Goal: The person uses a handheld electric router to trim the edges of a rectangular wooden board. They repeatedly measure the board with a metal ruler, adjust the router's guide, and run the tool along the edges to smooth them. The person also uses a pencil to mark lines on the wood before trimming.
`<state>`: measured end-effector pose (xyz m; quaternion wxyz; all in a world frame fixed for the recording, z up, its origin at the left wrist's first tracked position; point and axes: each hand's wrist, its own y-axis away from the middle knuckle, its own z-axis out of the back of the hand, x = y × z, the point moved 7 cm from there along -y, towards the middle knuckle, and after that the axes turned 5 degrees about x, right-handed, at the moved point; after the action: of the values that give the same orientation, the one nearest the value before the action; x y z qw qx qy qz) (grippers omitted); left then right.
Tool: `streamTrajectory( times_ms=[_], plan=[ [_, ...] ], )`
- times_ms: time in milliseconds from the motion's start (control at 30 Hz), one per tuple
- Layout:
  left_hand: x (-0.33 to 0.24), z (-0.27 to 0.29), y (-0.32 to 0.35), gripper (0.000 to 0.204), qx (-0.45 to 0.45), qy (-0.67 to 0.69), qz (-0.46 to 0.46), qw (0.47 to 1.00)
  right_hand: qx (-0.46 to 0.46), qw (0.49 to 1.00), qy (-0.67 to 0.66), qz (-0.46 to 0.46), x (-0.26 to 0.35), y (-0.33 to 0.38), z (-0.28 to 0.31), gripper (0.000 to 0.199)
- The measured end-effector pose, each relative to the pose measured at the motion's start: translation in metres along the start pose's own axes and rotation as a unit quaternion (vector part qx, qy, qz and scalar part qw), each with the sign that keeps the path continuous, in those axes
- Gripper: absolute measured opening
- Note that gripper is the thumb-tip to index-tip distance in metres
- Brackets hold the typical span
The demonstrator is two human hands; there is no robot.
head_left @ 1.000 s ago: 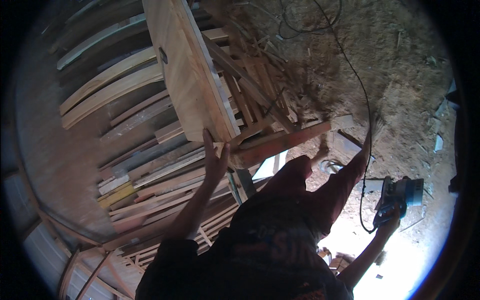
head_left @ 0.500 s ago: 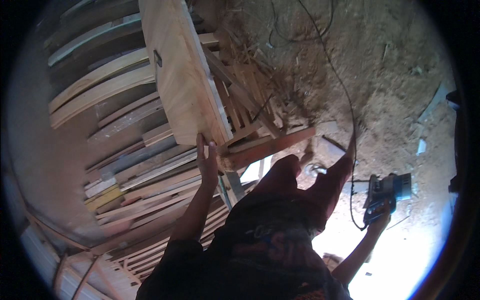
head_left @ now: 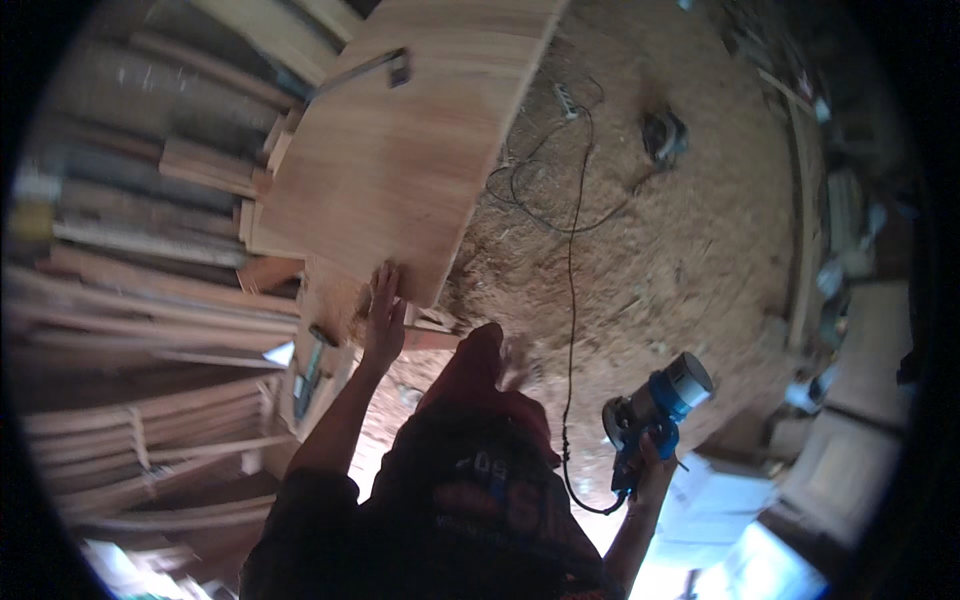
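A large flat wooden panel (head_left: 400, 170) reaches away from me, and my left hand (head_left: 384, 315) lies on its near edge with fingers stretched out on the top face. Low on the right, my right hand (head_left: 655, 460) is wrapped round the handle of a blue corded router (head_left: 650, 410) with a silver cylindrical motor housing and a round base. The router is held in the air, apart from the panel. Its black cord (head_left: 570, 330) runs off toward the far floor. A dark L-shaped metal piece (head_left: 398, 68) lies at the panel's far left side.
Stacked planks and wooden frames (head_left: 150, 290) fill the left side. A teal-handled tool (head_left: 309, 375) lies beside my left forearm. On the sawdust-strewn floor (head_left: 680, 270) are another power tool (head_left: 665, 135) and a power strip (head_left: 565, 100). Pale boxes or boards (head_left: 715, 500) stand at the lower right.
My view has turned right, so more panel face and floor show. The router has turned, its motor end now tilted up and away. My left hand stays at the panel's near edge.
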<state>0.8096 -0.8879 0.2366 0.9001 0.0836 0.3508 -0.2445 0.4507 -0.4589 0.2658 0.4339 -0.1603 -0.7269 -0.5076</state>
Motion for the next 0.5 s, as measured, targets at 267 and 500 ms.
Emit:
streamTrajectory(
  times_ms=[267,500],
  plan=[
    [-0.029,-0.025,0.019,0.062,-0.040,-0.055,0.033,0.997,0.141,0.965,0.190,0.117,0.200,-0.039,-0.180,0.036],
    [0.014,-0.121,0.175,0.050,-0.106,0.301,0.349,0.881,0.333,0.928,0.145,0.076,0.279,-0.058,-0.362,0.038]
  ],
)
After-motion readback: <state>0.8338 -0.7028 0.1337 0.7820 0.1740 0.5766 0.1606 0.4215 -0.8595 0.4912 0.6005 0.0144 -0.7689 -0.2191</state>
